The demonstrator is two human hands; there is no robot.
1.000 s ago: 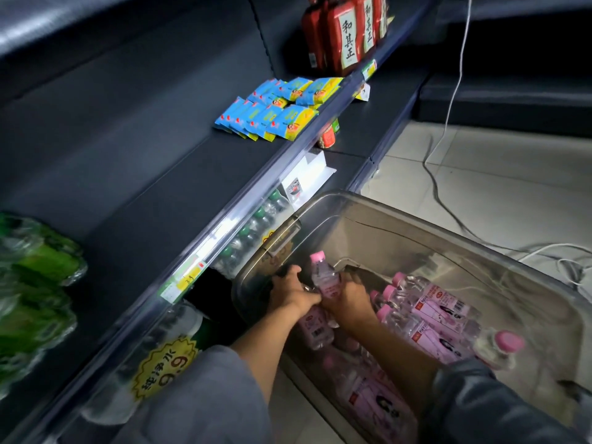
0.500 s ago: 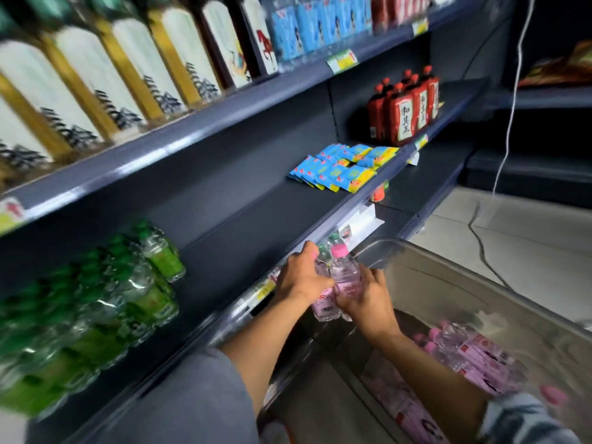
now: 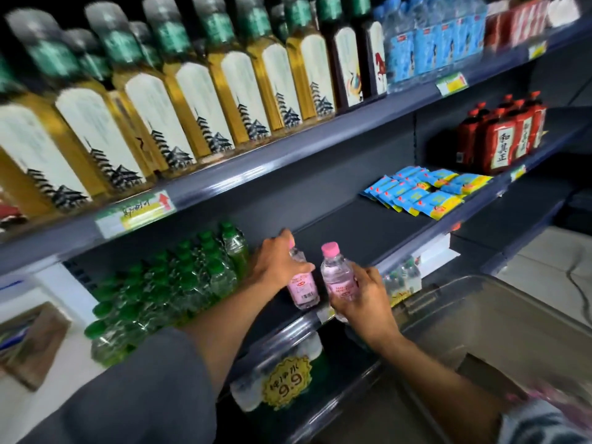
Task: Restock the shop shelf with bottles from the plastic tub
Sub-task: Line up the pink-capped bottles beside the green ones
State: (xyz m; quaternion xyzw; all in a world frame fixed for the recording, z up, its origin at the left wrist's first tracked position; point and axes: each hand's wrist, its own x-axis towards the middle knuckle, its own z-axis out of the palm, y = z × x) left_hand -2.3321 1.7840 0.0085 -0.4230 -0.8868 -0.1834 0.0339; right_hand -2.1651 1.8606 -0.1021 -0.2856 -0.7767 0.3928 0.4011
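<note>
Your left hand (image 3: 277,262) grips one pink-capped bottle (image 3: 302,288) on the dark shelf (image 3: 346,232) at frame centre, your right hand (image 3: 363,294) grips another pink-capped bottle (image 3: 338,272) just beside it.

Setting: retail shop, drinks/snack aisle. Evidence:
- Dark metal gondola shelving (image 3: 288,161), several tiers w/ front price rails.
- Paper price tags (image 3: 136,213) clipped to rail edges; starburst promo sticker "9.9" (image 3: 286,384) on lowest tier.
- Top tier: row of identical amber bottles (image 3: 198,91), white labels, dark caps, faced fwd; blue-label water packs (image 3: 426,49) at right end.
- Mid tier: green-cap bottles (image 3: 166,283) massed in ranks; blue/yellow sachets (image 3: 423,195) fanned out; red bottles (image 3: 499,139) w/ Chinese label text.
- Stock duplicated many times over, grouped by product.
- Pale tiled floor (image 3: 544,251) beside the unit.
</note>
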